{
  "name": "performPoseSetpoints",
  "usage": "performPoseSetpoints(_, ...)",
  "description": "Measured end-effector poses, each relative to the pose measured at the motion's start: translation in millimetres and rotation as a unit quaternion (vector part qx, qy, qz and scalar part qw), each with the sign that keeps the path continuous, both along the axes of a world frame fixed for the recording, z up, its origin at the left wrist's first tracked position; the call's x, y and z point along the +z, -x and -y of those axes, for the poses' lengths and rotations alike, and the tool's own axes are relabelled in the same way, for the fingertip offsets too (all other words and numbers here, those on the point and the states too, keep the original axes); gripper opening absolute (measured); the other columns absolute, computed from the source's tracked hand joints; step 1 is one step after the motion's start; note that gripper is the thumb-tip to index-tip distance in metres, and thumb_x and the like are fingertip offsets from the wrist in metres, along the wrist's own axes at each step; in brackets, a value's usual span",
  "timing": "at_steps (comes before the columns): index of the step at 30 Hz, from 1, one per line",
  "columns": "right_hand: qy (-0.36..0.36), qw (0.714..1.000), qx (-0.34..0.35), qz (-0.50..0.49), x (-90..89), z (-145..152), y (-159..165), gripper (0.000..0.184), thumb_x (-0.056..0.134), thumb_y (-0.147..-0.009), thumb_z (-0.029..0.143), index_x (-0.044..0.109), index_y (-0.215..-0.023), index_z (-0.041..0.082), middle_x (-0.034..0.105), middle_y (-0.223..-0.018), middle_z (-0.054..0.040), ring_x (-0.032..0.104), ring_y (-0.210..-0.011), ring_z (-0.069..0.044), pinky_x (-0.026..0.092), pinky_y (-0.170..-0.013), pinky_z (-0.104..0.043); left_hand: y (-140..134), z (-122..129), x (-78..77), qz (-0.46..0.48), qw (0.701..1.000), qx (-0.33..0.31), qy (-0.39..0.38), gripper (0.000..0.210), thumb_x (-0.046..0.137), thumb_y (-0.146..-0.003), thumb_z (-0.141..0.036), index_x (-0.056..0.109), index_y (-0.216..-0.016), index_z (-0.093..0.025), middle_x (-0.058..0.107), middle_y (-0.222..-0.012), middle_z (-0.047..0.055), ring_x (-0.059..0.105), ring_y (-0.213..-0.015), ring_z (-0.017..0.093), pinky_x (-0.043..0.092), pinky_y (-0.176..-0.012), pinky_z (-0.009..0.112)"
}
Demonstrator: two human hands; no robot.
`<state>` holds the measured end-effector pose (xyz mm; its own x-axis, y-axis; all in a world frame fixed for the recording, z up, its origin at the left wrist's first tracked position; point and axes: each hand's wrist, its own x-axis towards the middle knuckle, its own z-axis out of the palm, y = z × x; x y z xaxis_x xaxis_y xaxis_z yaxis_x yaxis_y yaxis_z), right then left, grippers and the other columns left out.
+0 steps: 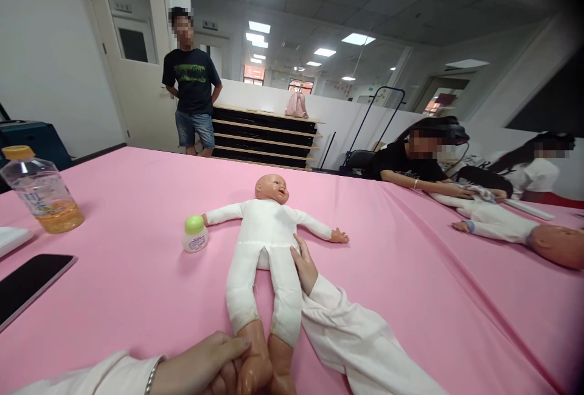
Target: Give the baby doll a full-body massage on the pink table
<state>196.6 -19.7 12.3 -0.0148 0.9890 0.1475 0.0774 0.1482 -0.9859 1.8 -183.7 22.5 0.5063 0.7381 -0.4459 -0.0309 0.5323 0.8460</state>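
A baby doll (269, 224) with a white cloth body lies on its back, head away from me and feet at the near side. Around its lower leg on the left, my left hand (212, 358) is closed, the thumb lying over the ankle; some of the fingers are hidden behind the foot. My right hand (305, 266) rests against the doll's side at the hip, with thumb and fingers apart. Beside the doll's hand on the left stands a small jar (195, 235) with a green lid.
The pink-covered table (150, 297) bears a drink bottle (45, 194) and a black phone (31, 285) at the left. At the right, a person (420, 157) in a headset handles cloth by another doll (515, 227). Another person (189, 78) stands behind the table.
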Motion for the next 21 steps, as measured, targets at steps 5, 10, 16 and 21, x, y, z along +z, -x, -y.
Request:
performPoseSetpoints(5,-0.01,1.0,-0.005,-0.002,-1.9,4.6,0.5,0.033,0.05,-0.086,0.036,0.05,-0.116,0.022,0.047,-0.126,-0.0072,0.047,-0.113,-0.021,0.039,-0.095,-0.042,3.2,-0.1,7.8,-0.076,0.996,-0.032,-0.023,0.061,0.039,-0.078,-0.063,0.059,-0.054,-0.011,0.047,-0.041,0.002,0.038,-0.035,0.008,0.025,-0.036,0.019)
performPoseSetpoints(10,-0.011,1.0,0.003,-0.012,-5.0,7.4,3.0,0.039,0.049,-0.081,0.041,0.048,-0.117,0.026,0.051,-0.123,-0.0054,0.046,-0.116,-0.02,0.037,-0.101,-0.04,16.4,-3.0,13.4,-0.135,0.976,-0.148,-0.08,0.054,0.043,-0.079,-0.06,0.059,-0.054,-0.015,0.045,-0.042,-0.001,0.037,-0.037,0.008,0.029,-0.04,0.021)
performPoseSetpoints(16,-0.017,0.999,0.009,-0.035,-5.9,5.5,2.4,0.034,0.052,-0.078,0.036,0.049,-0.109,0.023,0.056,-0.114,-0.0068,0.052,-0.107,-0.021,0.04,-0.097,-0.041,47.6,-32.8,30.8,-0.284,0.876,0.165,-0.353,0.031,0.046,-0.08,-0.044,0.061,-0.073,-0.018,0.058,-0.069,0.003,0.051,-0.064,0.015,0.043,-0.062,0.027)
performPoseSetpoints(21,-0.136,0.991,-0.002,0.0,29.8,15.8,16.9,0.027,0.055,-0.071,0.021,0.055,-0.099,0.023,0.051,-0.122,-0.0048,0.041,-0.12,-0.02,0.025,-0.108,-0.04,80.3,-88.3,13.1,-0.363,0.609,0.502,-0.495,0.064,0.06,-0.067,-0.034,0.035,-0.123,-0.017,0.042,-0.115,0.012,0.048,-0.102,0.025,0.042,-0.084,0.041)
